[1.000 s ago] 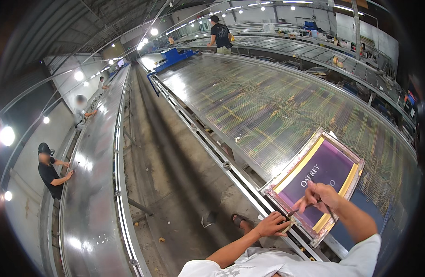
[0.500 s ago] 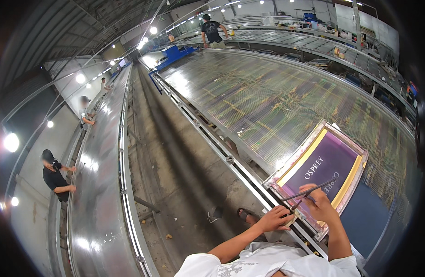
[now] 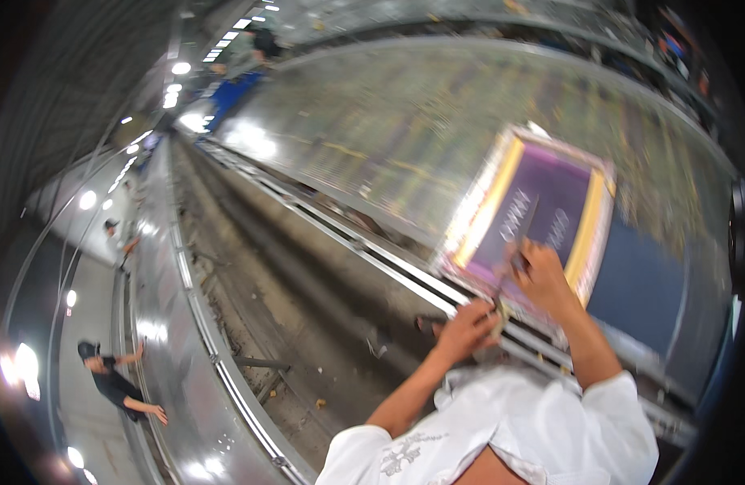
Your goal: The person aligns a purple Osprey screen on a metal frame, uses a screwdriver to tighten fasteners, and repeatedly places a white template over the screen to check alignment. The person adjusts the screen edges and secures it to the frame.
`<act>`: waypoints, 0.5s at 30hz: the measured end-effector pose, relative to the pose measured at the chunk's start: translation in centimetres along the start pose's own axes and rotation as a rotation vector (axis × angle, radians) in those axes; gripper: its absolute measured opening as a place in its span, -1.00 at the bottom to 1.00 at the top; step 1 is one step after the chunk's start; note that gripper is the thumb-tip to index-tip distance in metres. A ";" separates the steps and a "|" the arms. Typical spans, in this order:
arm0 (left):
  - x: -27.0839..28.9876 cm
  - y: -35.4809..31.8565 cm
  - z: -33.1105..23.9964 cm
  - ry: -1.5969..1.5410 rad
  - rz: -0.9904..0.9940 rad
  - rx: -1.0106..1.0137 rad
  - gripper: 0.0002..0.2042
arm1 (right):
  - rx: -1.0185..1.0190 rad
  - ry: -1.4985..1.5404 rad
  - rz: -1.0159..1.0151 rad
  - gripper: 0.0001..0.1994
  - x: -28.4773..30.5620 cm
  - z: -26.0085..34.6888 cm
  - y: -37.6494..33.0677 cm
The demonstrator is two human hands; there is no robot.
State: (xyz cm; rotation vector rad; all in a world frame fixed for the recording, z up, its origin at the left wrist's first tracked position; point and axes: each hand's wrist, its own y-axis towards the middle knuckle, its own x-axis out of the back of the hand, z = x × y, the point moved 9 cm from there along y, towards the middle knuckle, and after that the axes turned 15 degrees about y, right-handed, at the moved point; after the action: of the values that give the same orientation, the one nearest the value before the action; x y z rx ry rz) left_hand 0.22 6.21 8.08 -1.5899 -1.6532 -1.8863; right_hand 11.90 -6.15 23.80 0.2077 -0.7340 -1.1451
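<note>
A framed printing screen (image 3: 562, 149) with purple mesh, yellow strips and pale lettering lies on the long table, before my hands. Above its near end, my right hand (image 3: 542, 275) is closed around a slim dark bar (image 3: 527, 220), smeared by motion. Just left of it, past the screen's near edge, my left hand (image 3: 468, 330) has its fingers curled together over the table-side rail. Something small and yellowish (image 3: 498, 326) shows at its fingertips, too blurred to name. Beside the screen on the right lies a dark blue panel (image 3: 641, 279).
Metal rails (image 3: 372, 255) run along the near side of the printing table (image 3: 332, 145). A walkway (image 3: 308, 323) separates it from another long table (image 3: 170, 364) on the left. A person in black (image 3: 113, 384) stands beyond that table, with another person (image 3: 118, 241) farther back.
My view has turned, blurring the scene. The bar, which lay across the screen's near end, now points up along it. My right hand is still closed on it; my left hand stays close by.
</note>
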 end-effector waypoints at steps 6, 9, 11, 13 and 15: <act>-0.7 -1.1 0.4 0.040 0.046 0.126 -0.37 | -0.361 0.527 0.289 -0.84 -2.3 -2.0 -0.2; -1.0 -0.7 0.5 0.052 0.054 0.100 -0.45 | -0.340 0.566 0.161 -0.97 -1.5 -2.1 -0.5; -0.9 -1.0 0.6 0.070 0.078 0.119 -0.42 | -0.243 0.437 0.132 -0.91 -2.0 -2.1 -0.8; -1.2 -2.0 0.7 0.051 0.102 0.126 -0.40 | -0.186 0.317 0.093 -0.76 -2.9 -2.4 -1.3; -0.8 -4.3 0.7 0.075 0.138 0.150 -0.38 | -0.094 0.294 0.016 -0.66 -4.4 -2.7 -2.1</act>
State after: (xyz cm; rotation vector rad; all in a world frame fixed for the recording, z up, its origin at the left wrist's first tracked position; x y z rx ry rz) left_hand -2.05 8.01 4.70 -1.5129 -1.5713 -1.6909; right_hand 11.10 -3.69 18.87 0.2832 -0.4199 -1.1016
